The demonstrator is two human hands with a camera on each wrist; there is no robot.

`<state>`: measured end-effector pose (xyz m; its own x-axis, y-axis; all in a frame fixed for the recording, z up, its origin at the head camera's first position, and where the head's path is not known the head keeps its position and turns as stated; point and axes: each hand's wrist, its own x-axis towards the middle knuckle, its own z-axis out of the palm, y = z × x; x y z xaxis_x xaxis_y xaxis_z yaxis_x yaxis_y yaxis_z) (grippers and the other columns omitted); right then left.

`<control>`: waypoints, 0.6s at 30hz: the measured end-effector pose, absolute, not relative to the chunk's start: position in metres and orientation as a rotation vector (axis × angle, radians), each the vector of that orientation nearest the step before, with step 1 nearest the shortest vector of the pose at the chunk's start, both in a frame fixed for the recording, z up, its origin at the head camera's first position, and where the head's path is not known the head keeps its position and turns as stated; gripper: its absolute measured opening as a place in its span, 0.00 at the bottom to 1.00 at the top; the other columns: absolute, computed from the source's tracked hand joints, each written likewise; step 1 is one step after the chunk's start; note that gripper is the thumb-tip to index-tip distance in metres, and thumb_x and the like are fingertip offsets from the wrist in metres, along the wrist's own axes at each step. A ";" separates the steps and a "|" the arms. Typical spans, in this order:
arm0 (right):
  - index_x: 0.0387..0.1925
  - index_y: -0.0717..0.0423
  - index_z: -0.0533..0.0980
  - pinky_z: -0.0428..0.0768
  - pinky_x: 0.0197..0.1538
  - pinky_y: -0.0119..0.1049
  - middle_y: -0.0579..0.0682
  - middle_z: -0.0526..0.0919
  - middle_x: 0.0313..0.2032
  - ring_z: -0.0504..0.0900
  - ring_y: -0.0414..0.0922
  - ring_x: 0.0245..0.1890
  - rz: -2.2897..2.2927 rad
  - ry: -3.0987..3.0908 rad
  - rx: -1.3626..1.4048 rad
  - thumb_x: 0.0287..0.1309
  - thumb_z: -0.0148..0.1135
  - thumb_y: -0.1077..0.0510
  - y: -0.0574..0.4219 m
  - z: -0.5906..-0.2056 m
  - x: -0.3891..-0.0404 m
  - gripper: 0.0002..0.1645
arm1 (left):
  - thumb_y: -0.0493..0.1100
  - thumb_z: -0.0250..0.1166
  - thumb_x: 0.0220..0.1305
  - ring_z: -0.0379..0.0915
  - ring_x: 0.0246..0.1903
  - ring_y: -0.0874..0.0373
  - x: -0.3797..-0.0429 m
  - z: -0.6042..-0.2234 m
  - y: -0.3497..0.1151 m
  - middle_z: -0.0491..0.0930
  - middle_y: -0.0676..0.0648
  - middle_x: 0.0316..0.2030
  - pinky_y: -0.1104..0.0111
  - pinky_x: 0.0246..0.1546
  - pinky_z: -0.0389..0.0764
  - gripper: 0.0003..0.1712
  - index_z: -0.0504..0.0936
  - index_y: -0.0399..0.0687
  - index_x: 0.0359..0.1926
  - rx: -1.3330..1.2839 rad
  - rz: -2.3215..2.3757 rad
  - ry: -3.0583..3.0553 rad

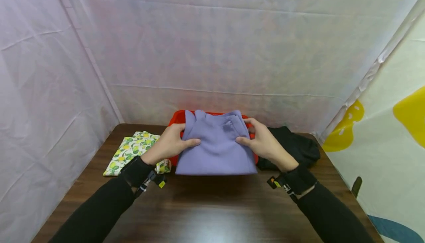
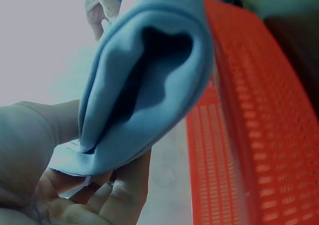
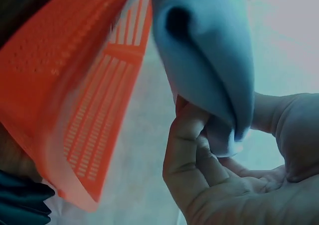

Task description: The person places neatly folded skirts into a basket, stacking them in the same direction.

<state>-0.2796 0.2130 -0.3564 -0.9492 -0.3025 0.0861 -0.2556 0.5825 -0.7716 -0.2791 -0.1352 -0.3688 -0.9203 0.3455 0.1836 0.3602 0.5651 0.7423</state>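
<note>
A folded lavender garment is held up between both hands, above and in front of a red basket. My left hand grips its left edge, thumb on the near face and fingers behind. At the opposite edge, my right hand pinches the cloth the same way. In the left wrist view the folded layers of the garment bulge apart into a dark hollow. The right wrist view shows the garment folded over, with the fingers curled beneath its edge. The garment hides most of the basket.
Left of the basket lies a folded cloth with a lemon print. A black cloth bundle lies to the right. All stand on a dark brown wooden table, with white sheeting behind and at the sides.
</note>
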 end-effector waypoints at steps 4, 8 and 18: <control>0.90 0.59 0.62 0.90 0.68 0.60 0.70 0.81 0.78 0.86 0.65 0.74 -1.288 2.758 -0.414 0.82 0.75 0.55 0.210 -0.353 -0.302 0.47 | 0.51 0.82 0.76 0.88 0.37 0.54 -0.301 -0.365 -0.133 0.92 0.43 0.40 0.63 0.41 0.87 0.20 0.89 0.42 0.54 -0.615 -1.328 -2.777; 0.91 0.57 0.61 0.88 0.70 0.61 0.69 0.78 0.80 0.84 0.66 0.76 -1.230 2.762 -0.359 0.83 0.74 0.55 0.207 -0.349 -0.322 0.48 | 0.48 0.82 0.76 0.88 0.39 0.52 -0.322 -0.363 -0.130 0.92 0.41 0.44 0.64 0.42 0.86 0.19 0.91 0.41 0.56 -0.614 -1.311 -2.784; 0.88 0.63 0.62 0.93 0.61 0.52 0.71 0.81 0.75 0.88 0.63 0.68 -1.124 2.728 -0.322 0.83 0.72 0.59 0.200 -0.351 -0.355 0.44 | 0.48 0.79 0.78 0.86 0.44 0.50 -0.355 -0.368 -0.124 0.94 0.40 0.51 0.65 0.45 0.82 0.22 0.92 0.40 0.64 -0.559 -1.228 -2.885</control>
<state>-0.3548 0.2000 -0.3514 -0.9616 -0.2633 -0.0771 -0.1327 0.6922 -0.7094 -0.3547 -0.1238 -0.3680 -0.9375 0.3345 0.0959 0.3010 0.6413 0.7058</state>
